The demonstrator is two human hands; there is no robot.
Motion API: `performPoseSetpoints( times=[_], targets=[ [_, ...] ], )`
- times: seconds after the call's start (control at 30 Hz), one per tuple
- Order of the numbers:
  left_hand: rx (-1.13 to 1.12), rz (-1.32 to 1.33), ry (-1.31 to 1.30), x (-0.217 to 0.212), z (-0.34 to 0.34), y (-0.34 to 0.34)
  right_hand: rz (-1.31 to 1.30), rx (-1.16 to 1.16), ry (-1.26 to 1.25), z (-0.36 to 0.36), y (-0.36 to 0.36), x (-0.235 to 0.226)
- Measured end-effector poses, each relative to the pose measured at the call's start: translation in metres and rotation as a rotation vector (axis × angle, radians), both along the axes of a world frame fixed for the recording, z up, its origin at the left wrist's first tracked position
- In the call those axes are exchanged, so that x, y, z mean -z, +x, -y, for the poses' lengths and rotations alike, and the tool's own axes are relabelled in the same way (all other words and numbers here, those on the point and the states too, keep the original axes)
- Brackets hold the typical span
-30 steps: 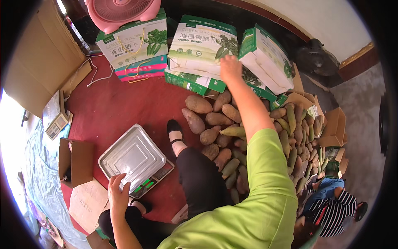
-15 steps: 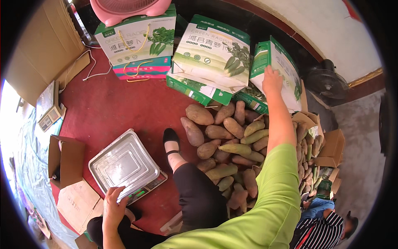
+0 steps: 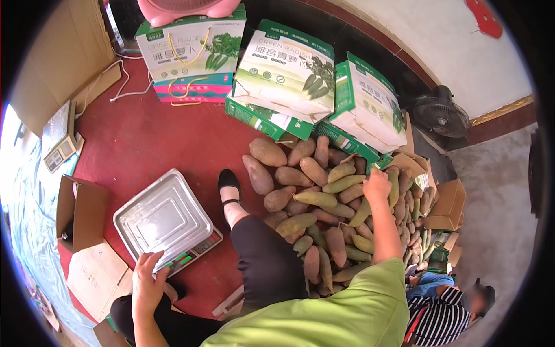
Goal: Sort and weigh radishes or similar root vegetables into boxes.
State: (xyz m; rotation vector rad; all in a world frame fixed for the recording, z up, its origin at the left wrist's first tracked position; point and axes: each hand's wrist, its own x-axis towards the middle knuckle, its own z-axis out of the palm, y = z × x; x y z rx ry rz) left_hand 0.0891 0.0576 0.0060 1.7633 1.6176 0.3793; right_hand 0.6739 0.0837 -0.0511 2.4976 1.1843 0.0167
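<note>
My left hand (image 3: 147, 283) rests with spread fingers on the front edge of an electronic scale (image 3: 193, 254), whose steel weighing tray (image 3: 163, 217) holds nothing. My right hand (image 3: 377, 185) reaches down onto a heap of long brown and green root vegetables (image 3: 312, 199) on the red floor, fingers curled over a green one near the heap's far right. Whether it grips that vegetable is hidden by the back of the hand. My black-trousered leg and black shoe (image 3: 229, 184) lie between scale and heap.
Green and white gift cartons (image 3: 286, 75) lean behind the heap, and a pink fan (image 3: 185, 7) stands on one. An open cardboard box (image 3: 81, 214) sits left of the scale. A black fan (image 3: 442, 115), small brown boxes (image 3: 448, 205) and a person in stripes (image 3: 445, 315) are at right.
My right hand has come down from the rightmost green carton onto the vegetable heap. My left hand has stayed at the scale's front edge.
</note>
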Motion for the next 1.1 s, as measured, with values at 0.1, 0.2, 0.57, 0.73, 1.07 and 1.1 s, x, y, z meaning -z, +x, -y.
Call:
performPoseSetpoints(
  times=[0.1, 0.2, 0.57, 0.73, 1.07, 1.1],
  targets=[
    [0.018, 0.020, -0.006, 0.003, -0.004, 0.006, 0.057, -0.253, 0.223, -0.018, -0.010, 0.003],
    [0.028, 0.014, -0.025, 0.006, -0.008, 0.007, 0.044, -0.432, 0.416, -0.083, -0.029, -0.003],
    [0.041, -0.034, -0.144, 0.023, -0.023, 0.016, 0.161, -0.412, 0.419, -0.214, 0.019, 0.048],
    [0.047, -0.092, -0.149, 0.026, -0.024, 0.019, 0.163, -0.374, 0.233, -0.185, 0.008, 0.057],
    [0.038, -0.055, -0.141, 0.016, -0.012, 0.009, 0.346, -0.325, 0.238, -0.126, 0.022, -0.015],
    [0.045, -0.054, -0.133, 0.015, -0.011, 0.007, 0.364, -0.244, 0.265, -0.114, 0.045, -0.013]
  ],
)
